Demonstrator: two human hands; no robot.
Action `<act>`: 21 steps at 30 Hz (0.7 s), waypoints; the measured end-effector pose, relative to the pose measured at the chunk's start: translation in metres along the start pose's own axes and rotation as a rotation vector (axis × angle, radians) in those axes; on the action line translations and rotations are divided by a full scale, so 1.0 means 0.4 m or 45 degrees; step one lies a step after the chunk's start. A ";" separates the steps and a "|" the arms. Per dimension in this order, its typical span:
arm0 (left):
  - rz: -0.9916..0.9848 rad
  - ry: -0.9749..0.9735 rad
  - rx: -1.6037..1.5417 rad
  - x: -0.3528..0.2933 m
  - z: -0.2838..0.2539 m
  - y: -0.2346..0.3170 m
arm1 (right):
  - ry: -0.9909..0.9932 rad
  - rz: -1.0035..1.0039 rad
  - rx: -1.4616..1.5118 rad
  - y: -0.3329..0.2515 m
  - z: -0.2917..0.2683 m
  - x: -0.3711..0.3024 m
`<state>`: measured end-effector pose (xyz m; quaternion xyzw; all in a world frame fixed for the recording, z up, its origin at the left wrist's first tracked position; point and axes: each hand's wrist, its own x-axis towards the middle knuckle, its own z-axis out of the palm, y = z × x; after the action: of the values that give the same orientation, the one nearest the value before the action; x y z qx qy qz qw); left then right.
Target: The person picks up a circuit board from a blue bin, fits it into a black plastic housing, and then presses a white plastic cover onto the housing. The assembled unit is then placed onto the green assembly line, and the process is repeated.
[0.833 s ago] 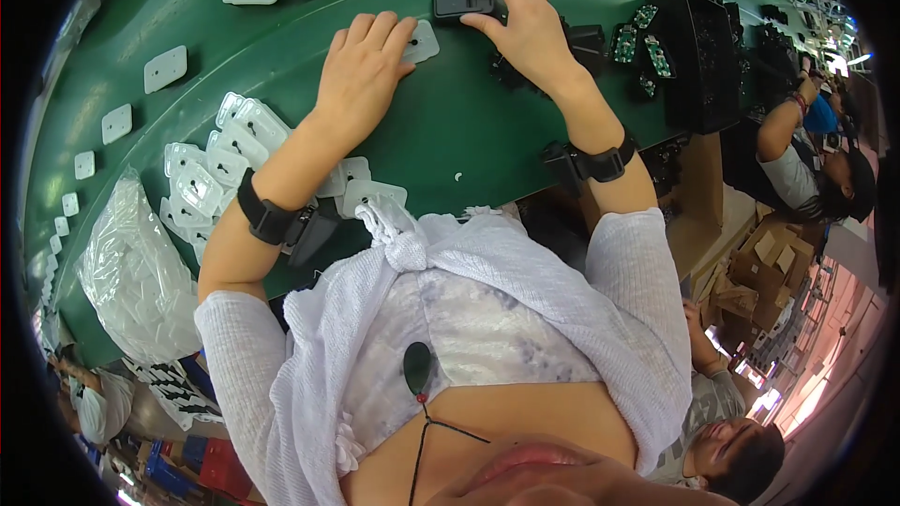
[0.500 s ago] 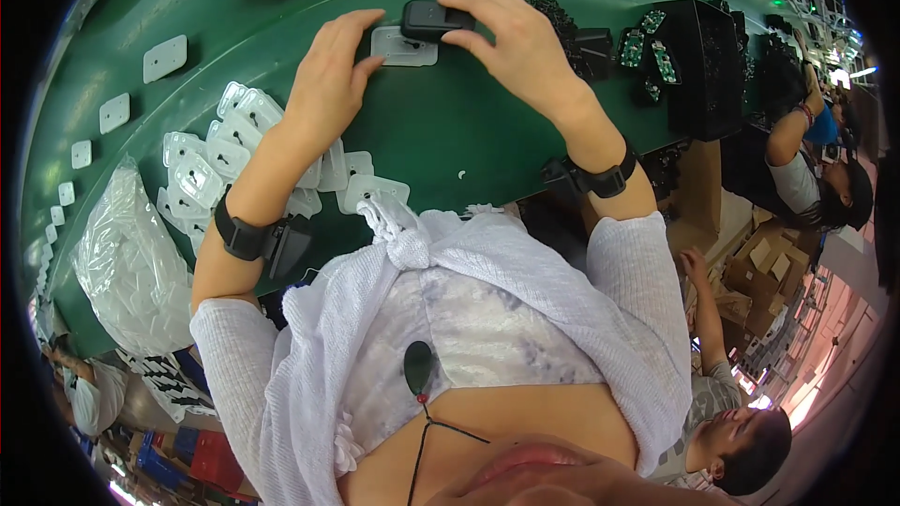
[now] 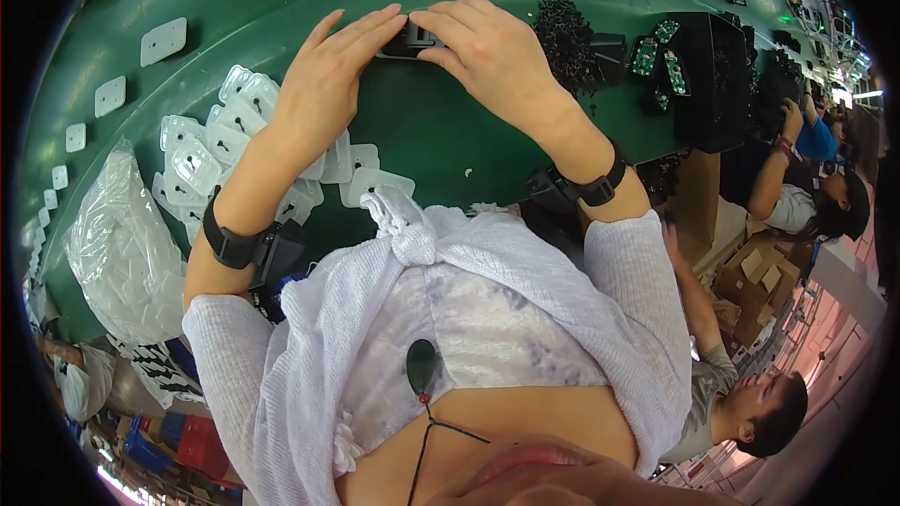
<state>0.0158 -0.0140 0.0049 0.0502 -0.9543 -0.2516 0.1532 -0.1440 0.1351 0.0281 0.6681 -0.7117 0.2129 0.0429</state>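
Both hands meet at the far middle of the green table around a small black plastic case (image 3: 417, 40). My right hand (image 3: 492, 47) pinches the case's right part between thumb and bent fingers. From the other side, my left hand (image 3: 328, 66) lays its close-set fingers along the case's left end, its thumb hidden. Between the hands a dark opening shows on the case's upper side; most of its body is covered by fingers. To the left of and below my left forearm lies a heap of white translucent plastic trays (image 3: 225, 141), several with a dark mark in the middle.
A pile of small black parts (image 3: 565, 33) lies right of my right hand, beside a dark block (image 3: 609, 58). Farther right are green circuit boards (image 3: 645, 54) and a black box (image 3: 708, 80). A clear plastic bag (image 3: 127, 244) rests left. White plates (image 3: 164, 41) line the table's far left; co-workers sit right.
My left hand has come over to the black case, which has shifted left and slightly down. The white tray that lay under it is no longer visible.
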 end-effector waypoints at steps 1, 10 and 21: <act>0.000 -0.003 -0.004 -0.001 -0.005 0.001 | 0.023 -0.010 -0.011 -0.003 -0.001 0.001; -0.057 0.013 0.021 -0.024 -0.003 -0.018 | -0.003 0.006 -0.008 -0.002 0.008 0.011; -0.019 -0.101 0.231 -0.055 0.003 -0.025 | 0.003 0.065 0.035 0.004 0.027 -0.005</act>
<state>0.0364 -0.0184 -0.0069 0.0608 -0.9781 -0.1672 0.1081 -0.1432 0.1330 0.0174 0.6501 -0.7253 0.2246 0.0291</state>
